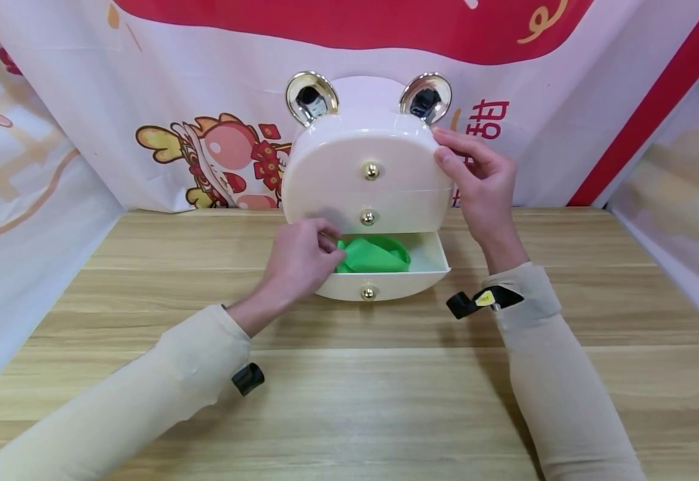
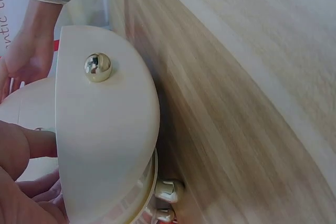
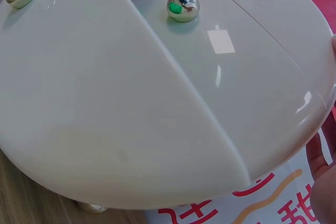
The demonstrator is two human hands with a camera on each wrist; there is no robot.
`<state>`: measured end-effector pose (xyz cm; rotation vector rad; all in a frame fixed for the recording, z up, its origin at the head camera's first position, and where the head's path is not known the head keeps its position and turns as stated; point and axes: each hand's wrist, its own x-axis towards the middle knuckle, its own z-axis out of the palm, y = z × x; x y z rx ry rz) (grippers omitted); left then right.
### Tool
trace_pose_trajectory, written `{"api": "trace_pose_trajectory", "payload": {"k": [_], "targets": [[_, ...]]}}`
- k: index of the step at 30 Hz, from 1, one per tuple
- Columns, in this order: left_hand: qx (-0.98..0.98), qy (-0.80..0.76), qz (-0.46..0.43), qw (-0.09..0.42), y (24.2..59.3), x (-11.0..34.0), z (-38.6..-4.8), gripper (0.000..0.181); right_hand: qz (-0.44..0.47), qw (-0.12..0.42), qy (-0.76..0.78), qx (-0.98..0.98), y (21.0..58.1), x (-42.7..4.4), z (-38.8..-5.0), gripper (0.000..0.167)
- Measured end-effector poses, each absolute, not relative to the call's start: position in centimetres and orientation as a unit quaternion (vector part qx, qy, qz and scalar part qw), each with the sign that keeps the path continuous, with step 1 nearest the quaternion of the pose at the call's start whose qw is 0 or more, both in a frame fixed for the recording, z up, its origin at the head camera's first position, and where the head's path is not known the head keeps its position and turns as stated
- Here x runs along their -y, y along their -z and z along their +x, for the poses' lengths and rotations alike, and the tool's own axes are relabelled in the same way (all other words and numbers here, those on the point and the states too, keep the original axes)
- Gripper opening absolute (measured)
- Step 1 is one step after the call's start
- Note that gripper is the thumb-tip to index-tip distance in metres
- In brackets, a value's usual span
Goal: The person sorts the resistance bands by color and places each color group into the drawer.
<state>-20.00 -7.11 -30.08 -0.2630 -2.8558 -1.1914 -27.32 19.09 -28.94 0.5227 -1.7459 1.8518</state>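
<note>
A white rounded drawer box (image 1: pixel 349 157) with gold knobs stands on the table, its bottom drawer (image 1: pixel 409 284) pulled out. Inside that drawer lies a crumpled green cloth (image 1: pixel 376 255). My left hand (image 1: pixel 304 257) reaches over the drawer's left side, with bent fingers and the thumb beside the cloth's left edge. In the left wrist view, the drawer front (image 2: pixel 105 124) hides its fingertips, so I cannot tell whether they pinch the cloth. My right hand (image 1: pixel 478 177) holds the box's upper right edge between thumb and fingers; part of it (image 3: pixel 325 182) shows in the right wrist view.
Two gold-rimmed, ear-like rounds (image 1: pixel 311 99) top the box. Behind it hangs a printed red and white cloth backdrop (image 1: pixel 205 73), with white side sheets (image 1: pixel 674 174). The wood-grain table (image 1: pixel 349 401) extends in front of the box and to both sides.
</note>
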Motion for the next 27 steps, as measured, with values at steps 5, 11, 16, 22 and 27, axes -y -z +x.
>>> {"api": "trace_pose_trajectory", "payload": {"k": [5,11,16,22,27], "targets": [[0.924,0.371,-0.088,0.015,29.8,7.7,-19.7,0.028,0.198,0.273,-0.686,0.645,29.0,-19.1,-27.3,0.027],[0.929,0.36,-0.083,0.022,29.3,9.0,-19.3,0.031,0.203,0.274,-0.683,0.646,29.0,-19.0,-27.2,0.027],[0.922,0.374,-0.081,0.048,29.1,10.1,-19.1,0.026,0.21,0.284,-0.669,0.654,29.1,-19.1,-27.2,0.027],[0.86,0.497,-0.06,0.096,29.7,9.7,-17.1,0.021,0.211,0.29,-0.665,0.655,29.2,-19.2,-27.3,0.027],[0.763,0.644,0.018,0.057,31.2,7.8,-14.3,0.025,0.206,0.277,-0.679,0.648,29.0,-19.2,-27.3,0.026]]}}
